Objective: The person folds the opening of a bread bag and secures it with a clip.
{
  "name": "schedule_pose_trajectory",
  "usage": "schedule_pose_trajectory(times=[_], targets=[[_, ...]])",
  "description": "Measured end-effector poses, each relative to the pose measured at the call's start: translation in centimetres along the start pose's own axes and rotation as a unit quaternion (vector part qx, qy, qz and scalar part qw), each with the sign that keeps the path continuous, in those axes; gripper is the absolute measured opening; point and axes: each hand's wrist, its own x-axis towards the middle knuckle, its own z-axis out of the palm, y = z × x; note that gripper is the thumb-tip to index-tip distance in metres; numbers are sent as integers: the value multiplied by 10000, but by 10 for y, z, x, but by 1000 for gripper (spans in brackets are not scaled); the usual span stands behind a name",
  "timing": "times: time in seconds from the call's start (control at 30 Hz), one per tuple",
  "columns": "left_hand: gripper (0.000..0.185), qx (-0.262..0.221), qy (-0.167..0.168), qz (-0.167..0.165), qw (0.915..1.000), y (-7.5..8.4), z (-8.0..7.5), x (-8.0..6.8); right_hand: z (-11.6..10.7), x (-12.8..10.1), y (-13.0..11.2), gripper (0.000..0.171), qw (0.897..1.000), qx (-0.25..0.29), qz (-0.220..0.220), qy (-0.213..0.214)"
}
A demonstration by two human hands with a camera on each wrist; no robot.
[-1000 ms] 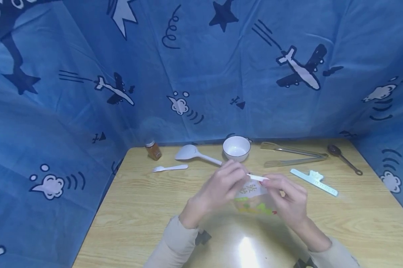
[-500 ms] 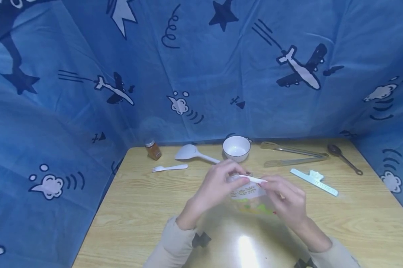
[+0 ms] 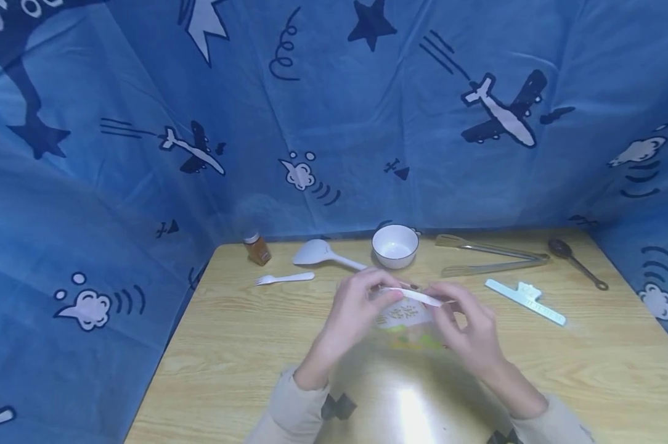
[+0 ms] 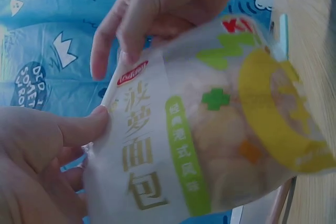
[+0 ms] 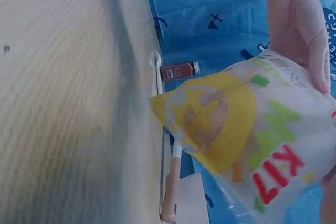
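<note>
We see both hands meeting above the middle of the wooden table (image 3: 245,345), and between them they hold a clear plastic bread bag (image 3: 408,320) lifted off the surface. The left hand (image 3: 356,311) pinches the left end of the bag's white top edge with thumb and curled fingers; in the left wrist view its thumb (image 4: 84,127) presses on the printed white band near the opening. The right hand (image 3: 467,324) grips the right end of the same edge, fingers bent around it, so the top is stretched between the two hands and the heavier part with the bread hangs below. We think this two-sided hold keeps the opening straight and under control, because a soft bag would fold if only one hand carried it. On the far side of the table, a white bowl (image 3: 395,245) stands just behind the hands, with a white rice paddle (image 3: 323,254) to its left and a small white fork (image 3: 284,279) nearer to us. A spice bottle (image 3: 256,248) stands at the far left corner. To the right lie metal tongs (image 3: 492,256), a dark spoon (image 3: 575,262) and a pale blue sealing clip (image 3: 525,301), all well apart from the bag. Blue cloth with planes (image 3: 201,123) surrounds the table.
</note>
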Motion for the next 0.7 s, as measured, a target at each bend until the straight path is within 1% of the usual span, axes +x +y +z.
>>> schedule_pose_trajectory(times=[0.03,0.1,0.17,0.2,0.27,0.33,0.5,0.6,0.7], targets=[[7,69,58,11,10000,0,0,0,0,-1,-1,42,9994,16,329,-132],[7,200,147,46,9997,0,1,-1,0,-3,-4,49,9943,105,1011,-312],[7,293,194,76,9994,0,1,-1,1,-4,-6,44,9861,169,1608,-379],[8,337,205,96,9992,0,1,-1,2,-4,-7,40,9823,198,1826,-370],[9,435,214,155,9987,0,1,-1,3,-3,-9,31,9764,195,2131,-303],[9,535,221,207,9981,0,1,-2,4,-3,-10,23,9724,177,2315,-215],[9,756,202,318,9964,-2,1,-1,3,-4,-11,11,9644,300,2627,-72],[9,875,195,359,9953,-3,1,0,2,-4,-11,10,9618,309,2719,-57],[9,1051,173,299,9939,-3,0,-1,1,-4,-11,10,9626,132,2703,-156]])
